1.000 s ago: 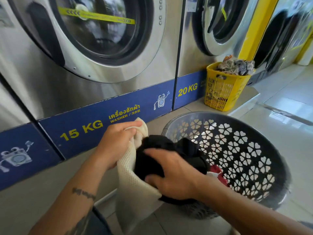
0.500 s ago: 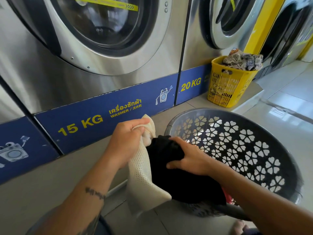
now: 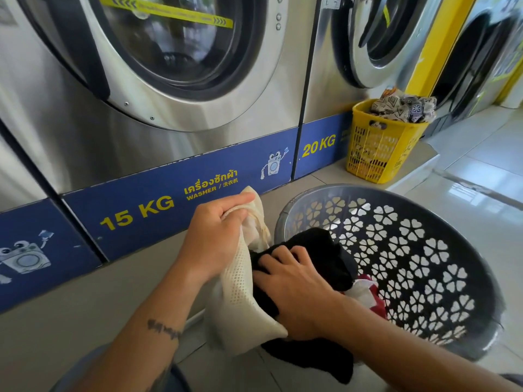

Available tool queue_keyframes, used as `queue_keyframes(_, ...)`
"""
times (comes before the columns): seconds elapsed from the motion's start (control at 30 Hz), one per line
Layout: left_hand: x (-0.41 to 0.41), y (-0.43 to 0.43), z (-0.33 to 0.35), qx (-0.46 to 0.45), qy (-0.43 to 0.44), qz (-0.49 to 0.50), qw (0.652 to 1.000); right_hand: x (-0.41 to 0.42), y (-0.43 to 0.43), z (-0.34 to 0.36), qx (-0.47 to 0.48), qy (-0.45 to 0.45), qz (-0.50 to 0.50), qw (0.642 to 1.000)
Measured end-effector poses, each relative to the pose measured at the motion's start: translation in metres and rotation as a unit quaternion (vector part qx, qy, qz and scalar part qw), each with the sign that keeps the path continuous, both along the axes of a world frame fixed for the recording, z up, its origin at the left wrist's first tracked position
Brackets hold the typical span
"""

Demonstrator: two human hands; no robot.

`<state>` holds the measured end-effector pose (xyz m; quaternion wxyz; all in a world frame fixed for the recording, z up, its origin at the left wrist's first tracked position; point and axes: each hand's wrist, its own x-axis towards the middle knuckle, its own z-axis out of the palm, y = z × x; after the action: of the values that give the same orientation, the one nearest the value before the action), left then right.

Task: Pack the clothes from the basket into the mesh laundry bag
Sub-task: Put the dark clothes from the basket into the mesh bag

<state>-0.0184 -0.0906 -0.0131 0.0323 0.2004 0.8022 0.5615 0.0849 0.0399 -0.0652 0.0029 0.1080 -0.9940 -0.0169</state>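
Right hand (image 3: 297,292) lower gripping garment (image 3: 325,250), bag (image 3: 240,295) upright

Bright daylight, wide-angle view.
Glare streaks the glossy white floor tiles (image 3: 481,193) at right; the brushed-steel washer fronts (image 3: 70,123) bow at the edges, slightly soft.

Yellow "15 KG" stands on the blue panel (image 3: 178,222) beneath the left washer (image 3: 70,123), then Thai script over "WASHER / 洗衣机" (beside a cartoon washer (image 3: 273,165)). The neighbouring panel (image 3: 319,162) reads "20 KG". The yellow strip (image 3: 169,13) shows chevrons; its wording is blurred.
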Motion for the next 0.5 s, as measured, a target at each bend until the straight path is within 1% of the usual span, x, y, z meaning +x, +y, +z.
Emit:
queue_keyframes(0.03, 0.000, 0.000, -0.001, -0.006, 0.004, 0.002, 1.000, 0.000, 0.003, 0.002, 0.004, -0.045, 0.016, 0.999)
queue_keyframes(0.07, -0.001, -0.001, -0.002, -0.015, 0.009, 0.007, 1.000, 0.000, 0.008, 0.008, -0.029, -0.079, 0.017, 0.996)
queue_keyframes(0.13, -0.005, -0.002, -0.006, -0.030, 0.013, 0.019, 0.999, 0.000, 0.021, 0.024, -0.170, -0.112, -0.012, 0.979)
queue_keyframes(0.17, -0.007, -0.003, -0.007, -0.034, 0.011, 0.024, 0.999, 0.001, 0.029, 0.032, -0.220, -0.106, -0.033, 0.969)
queue_keyframes(0.2, -0.008, -0.005, -0.008, -0.037, 0.008, 0.026, 0.999, 0.002, 0.038, 0.037, -0.232, -0.095, -0.062, 0.966)
queue_keyframes(0.23, -0.009, -0.005, -0.008, -0.040, 0.004, 0.026, 0.999, 0.003, 0.049, 0.038, -0.217, -0.095, -0.097, 0.967)
queue_keyframes(0.27, -0.009, -0.005, -0.009, -0.044, 0.002, 0.026, 0.999, 0.004, 0.058, 0.036, -0.199, -0.118, -0.133, 0.964)
queue_keyframes(0.3, -0.010, -0.005, -0.010, -0.051, 0.003, 0.024, 0.998, 0.006, 0.067, 0.031, -0.207, -0.151, -0.162, 0.953)
queue_keyframes(0.37, -0.008, -0.003, -0.011, -0.064, 0.010, 0.018, 0.998, 0.008, 0.078, 0.021, -0.293, -0.203, -0.192, 0.915)
queue_keyframes(0.4, -0.007, -0.002, -0.012, -0.068, 0.014, 0.015, 0.997, 0.008, 0.079, 0.017, -0.329, -0.205, -0.195, 0.901)
queue_keyframes(0.43, -0.007, 0.000, -0.012, -0.072, 0.016, 0.013, 0.997, 0.008, 0.078, 0.015, -0.339, -0.191, -0.197, 0.900)
queue_keyframes(0.5, -0.005, 0.002, -0.012, -0.081, 0.018, 0.010, 0.996, 0.005, 0.070, 0.011, -0.306, -0.139, -0.208, 0.919)
